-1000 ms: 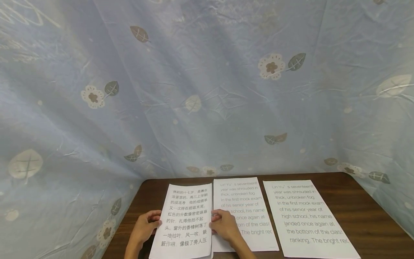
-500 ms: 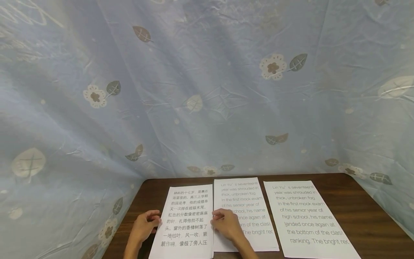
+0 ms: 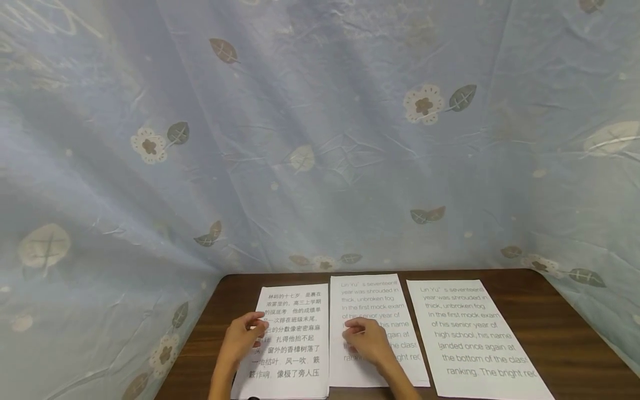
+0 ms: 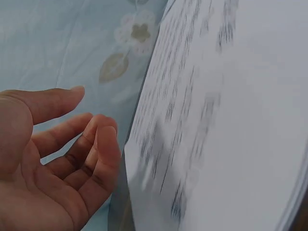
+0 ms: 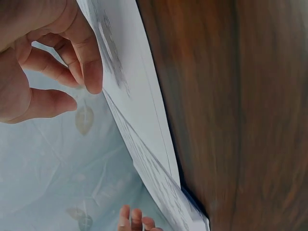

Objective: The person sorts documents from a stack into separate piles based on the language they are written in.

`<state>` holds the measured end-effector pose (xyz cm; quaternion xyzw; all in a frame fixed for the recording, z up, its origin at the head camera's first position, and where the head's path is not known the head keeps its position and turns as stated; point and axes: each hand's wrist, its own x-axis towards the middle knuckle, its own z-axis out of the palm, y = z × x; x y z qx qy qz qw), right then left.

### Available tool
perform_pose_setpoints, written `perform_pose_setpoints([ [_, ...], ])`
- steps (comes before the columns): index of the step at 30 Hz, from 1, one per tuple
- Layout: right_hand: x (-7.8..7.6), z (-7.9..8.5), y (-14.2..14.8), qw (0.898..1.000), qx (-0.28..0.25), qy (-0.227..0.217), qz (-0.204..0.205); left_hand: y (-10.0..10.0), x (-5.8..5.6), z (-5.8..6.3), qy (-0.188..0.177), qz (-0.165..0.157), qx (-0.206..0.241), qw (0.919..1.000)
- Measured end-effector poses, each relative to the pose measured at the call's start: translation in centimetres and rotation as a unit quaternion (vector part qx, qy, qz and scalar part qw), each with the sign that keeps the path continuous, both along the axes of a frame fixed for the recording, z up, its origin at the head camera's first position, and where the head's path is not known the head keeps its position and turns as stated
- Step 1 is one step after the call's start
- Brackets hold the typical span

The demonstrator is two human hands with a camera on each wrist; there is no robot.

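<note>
A stack of paper printed with Chinese characters (image 3: 295,344) lies flat at the left of the table. Over its left part hovers my left hand (image 3: 241,338), fingers loosely bent and holding nothing; the left wrist view shows a gap between thumb and fingers. My right hand (image 3: 367,340) is above the middle stack of English-printed paper (image 3: 370,300), covering some of its lines. In the right wrist view its thumb and index finger are apart with nothing between them. A second English-printed stack (image 3: 475,333) lies to the right, away from both hands.
The dark wooden table (image 3: 565,333) has a pale blue patterned cloth (image 3: 350,166) hanging behind and at its sides. A small black thing (image 3: 253,398) barely shows at the bottom edge. Dark blue shows under the paper in the right wrist view.
Both hands were at the side edges of the Chinese-printed stack, which has settled flat. They have come off it: the left moved right over the page, the right moved right over the middle stack.
</note>
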<state>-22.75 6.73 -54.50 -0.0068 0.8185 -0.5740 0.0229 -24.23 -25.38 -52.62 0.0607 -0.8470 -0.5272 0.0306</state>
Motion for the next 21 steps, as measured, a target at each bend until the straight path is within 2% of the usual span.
perform_pose_setpoints([
  [10,0.1,0.1,4.3,0.999,0.015,-0.005,-0.038,4.8,-0.6,-0.1,0.005,-0.042,0.025,0.9988],
  [21,0.3,0.3,9.7,0.997,0.035,-0.002,-0.072,9.2,-1.5,-1.0,0.011,-0.082,0.044,0.9957],
])
